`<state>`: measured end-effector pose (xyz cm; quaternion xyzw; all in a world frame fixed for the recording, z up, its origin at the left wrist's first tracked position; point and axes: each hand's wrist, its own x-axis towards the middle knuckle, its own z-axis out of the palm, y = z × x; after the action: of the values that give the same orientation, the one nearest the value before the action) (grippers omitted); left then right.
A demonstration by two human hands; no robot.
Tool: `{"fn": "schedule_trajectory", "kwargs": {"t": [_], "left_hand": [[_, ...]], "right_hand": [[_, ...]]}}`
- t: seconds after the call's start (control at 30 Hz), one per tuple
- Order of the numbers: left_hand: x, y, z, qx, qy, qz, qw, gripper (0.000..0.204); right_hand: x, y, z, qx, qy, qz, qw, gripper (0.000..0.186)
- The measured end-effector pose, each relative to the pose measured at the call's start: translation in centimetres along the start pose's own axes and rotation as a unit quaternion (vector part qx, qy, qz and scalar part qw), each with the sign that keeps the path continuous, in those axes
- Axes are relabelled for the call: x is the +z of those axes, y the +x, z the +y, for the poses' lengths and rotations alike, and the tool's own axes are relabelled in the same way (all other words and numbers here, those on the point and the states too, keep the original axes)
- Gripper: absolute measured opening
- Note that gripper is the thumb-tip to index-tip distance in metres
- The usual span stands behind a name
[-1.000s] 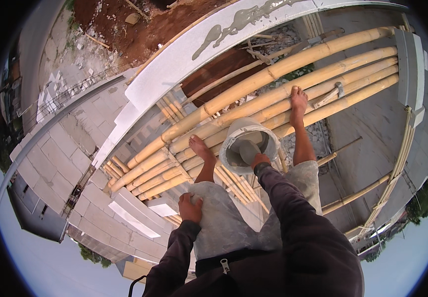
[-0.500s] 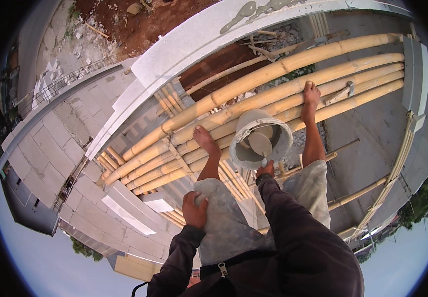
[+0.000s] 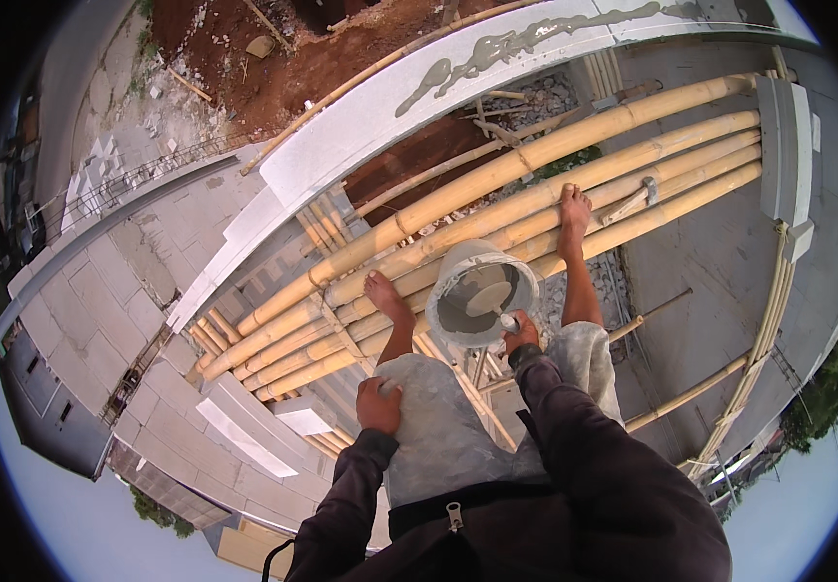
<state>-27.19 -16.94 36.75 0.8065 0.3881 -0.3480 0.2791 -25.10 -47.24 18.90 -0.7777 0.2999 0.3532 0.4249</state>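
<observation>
A grey bucket (image 3: 477, 252) holding wet grey mortar (image 3: 465, 315) stands on the bamboo poles between my bare feet. My right hand (image 3: 524, 333) is closed round the pale handle of a trowel (image 3: 489, 297) at the bucket's near right rim. The blade is inside the bucket, smeared with mortar. My left hand (image 3: 378, 404) rests on my left knee, fingers loosely bent over the dusty grey trousers (image 3: 448, 412), holding nothing. Along the top of the pale block wall (image 3: 361, 116) ahead runs an uneven strip of wet mortar (image 3: 516, 41).
Long bamboo poles (image 3: 535, 155) form the platform under my feet, with gaps between them. A hammer (image 3: 629, 201) lies on them beside my right foot. Red soil (image 3: 341, 53) and rubble show far below. A block pillar (image 3: 785, 145) stands at the right end.
The view has tilted, showing more of the mortar strip on the wall. My right hand has turned the trowel within the bucket, its handle end now pointing up. My left hand stays on the knee.
</observation>
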Motion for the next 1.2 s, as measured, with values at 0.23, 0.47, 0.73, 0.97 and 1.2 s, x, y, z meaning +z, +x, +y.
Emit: {"fn": "schedule_trajectory", "kwargs": {"t": [0.23, 0.47, 0.73, 0.97, 1.2], "left_hand": [[2.5, 0.1, 2.6, -0.058, 0.079, -0.023, 0.995, 0.039], [6.7, -0.7, 5.0, -0.095, 0.148, -0.024, 0.984, 0.044], [11.7, -2.5, 8.4, -0.143, 0.242, -0.062, 0.958, 0.049], [12.1, -1.5, 9.5, -0.152, 0.218, -0.068, 0.962, 0.047], [10.2, -1.5, 9.4, -0.137, 0.199, -0.07, 0.968, 0.046]], "right_hand": [[-19.3, 5.9, -16.5, -0.131, -0.006, -0.002, 0.991, 0.036], [-47.0, 23.1, -32.6, -0.267, -0.186, 0.06, 0.944, 0.036], [-62.3, 34.9, -44.4, -0.181, -0.012, -0.095, 0.979, 0.034], [-67.6, 32.9, -46.4, -0.2, -0.086, -0.159, 0.963, 0.034], [-70.6, 25.1, -41.3, -0.137, -0.114, -0.068, 0.982, 0.032]]}}
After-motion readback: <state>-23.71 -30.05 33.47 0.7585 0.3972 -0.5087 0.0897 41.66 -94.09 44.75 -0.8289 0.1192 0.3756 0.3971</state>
